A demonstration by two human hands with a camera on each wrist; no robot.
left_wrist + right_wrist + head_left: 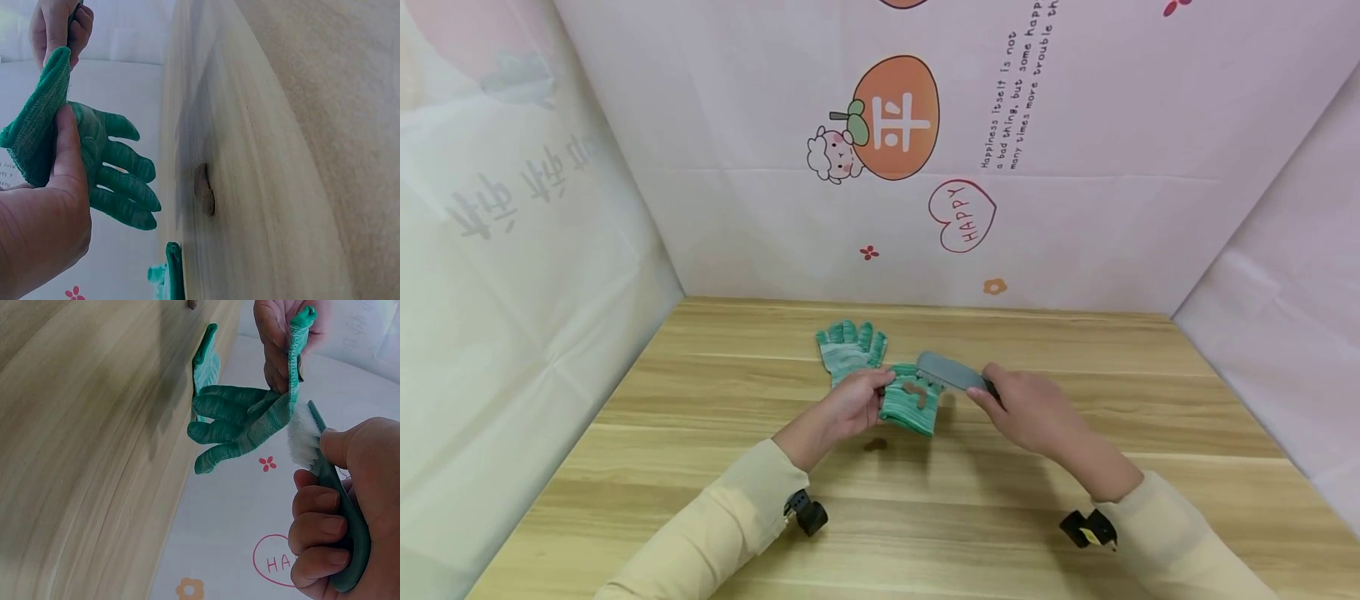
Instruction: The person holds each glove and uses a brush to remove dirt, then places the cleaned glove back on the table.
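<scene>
My left hand point(852, 403) grips a green-and-white knit work glove point(904, 414) by its cuff, held up over the table; its fingers hang down in the left wrist view. A brown smear point(917, 392) marks the cuff's upper face. In my right hand point(1026, 410) is a grey-green scrub brush point(951, 371), fingers wrapped round its handle point(355, 550). The brush's white bristles point(303, 437) face the glove, right at its surface in the right wrist view. A second matching glove point(850, 350) lies flat on the table behind my left hand, its fingers pointing away.
A small brown clump point(204, 190) lies on the wood-grain table point(700, 433), just below the held glove. White printed cloth point(737, 125) stands as walls at the back and on both sides. A black wrist camera point(807, 512) sits at my left sleeve.
</scene>
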